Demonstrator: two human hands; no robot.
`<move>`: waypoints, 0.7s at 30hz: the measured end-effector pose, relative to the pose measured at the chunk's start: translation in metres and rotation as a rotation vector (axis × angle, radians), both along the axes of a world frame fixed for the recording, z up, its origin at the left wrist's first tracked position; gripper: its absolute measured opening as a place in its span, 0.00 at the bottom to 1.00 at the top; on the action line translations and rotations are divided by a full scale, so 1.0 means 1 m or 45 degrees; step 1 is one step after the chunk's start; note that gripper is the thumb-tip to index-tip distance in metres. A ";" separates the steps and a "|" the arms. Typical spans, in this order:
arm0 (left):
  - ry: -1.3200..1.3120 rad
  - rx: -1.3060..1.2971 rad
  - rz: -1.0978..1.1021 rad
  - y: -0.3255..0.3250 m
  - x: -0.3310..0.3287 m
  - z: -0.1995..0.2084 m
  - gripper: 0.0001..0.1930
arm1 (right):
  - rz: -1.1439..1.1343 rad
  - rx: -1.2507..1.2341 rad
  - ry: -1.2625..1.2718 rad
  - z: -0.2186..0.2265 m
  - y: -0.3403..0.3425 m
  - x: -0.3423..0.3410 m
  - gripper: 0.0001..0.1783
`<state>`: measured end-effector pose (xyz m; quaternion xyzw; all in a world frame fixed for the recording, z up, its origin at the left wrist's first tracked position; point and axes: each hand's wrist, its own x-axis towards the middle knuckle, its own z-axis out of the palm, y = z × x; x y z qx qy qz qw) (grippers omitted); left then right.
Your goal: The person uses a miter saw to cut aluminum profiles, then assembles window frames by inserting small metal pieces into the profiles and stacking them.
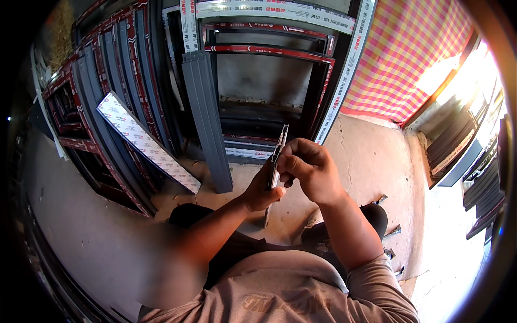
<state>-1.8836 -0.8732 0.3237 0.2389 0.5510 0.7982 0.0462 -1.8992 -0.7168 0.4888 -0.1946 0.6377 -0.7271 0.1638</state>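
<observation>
In front of my lap I hold a narrow metal profile (283,135), its hollow cut end facing up and its length running down toward the floor. My left hand (259,187) is wrapped round the middle of it, the thumb lying across its near side. Closed in a pinch beside the profile's upper part is my right hand (308,166), thumb against curled fingers. Whether a small piece sits between those fingertips cannot be made out. The profile's lower end (267,219) shows beneath my left hand.
Dark window frames (323,81) with red and white film lean ahead. Long grey profiles (207,121) and a white-wrapped profile (145,140) stand at the left. A checked curtain (398,59) hangs at the right. Offcuts (393,232) lie on the floor near my right knee.
</observation>
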 end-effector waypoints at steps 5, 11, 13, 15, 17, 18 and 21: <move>0.224 -0.204 0.141 0.001 -0.004 -0.003 0.42 | -0.144 0.217 0.252 -0.006 -0.004 -0.003 0.06; 0.195 -0.376 0.325 -0.008 0.003 0.009 0.36 | -0.333 0.717 0.241 -0.042 -0.002 -0.048 0.11; 0.245 -0.373 0.330 -0.008 -0.006 0.010 0.39 | -0.330 0.749 0.176 -0.081 0.008 -0.070 0.15; 0.168 -0.246 0.311 -0.009 -0.013 -0.001 0.41 | -0.385 1.012 0.309 -0.116 0.016 -0.075 0.20; 0.171 -0.234 0.432 -0.004 -0.013 0.010 0.42 | -0.382 1.329 0.276 -0.172 0.036 -0.082 0.27; 0.178 -0.211 0.401 -0.005 -0.017 0.010 0.43 | -0.337 1.513 0.173 -0.213 0.052 -0.085 0.31; 0.178 -0.119 0.318 -0.018 -0.023 -0.007 0.43 | -0.221 1.902 -0.295 -0.291 0.119 -0.056 0.41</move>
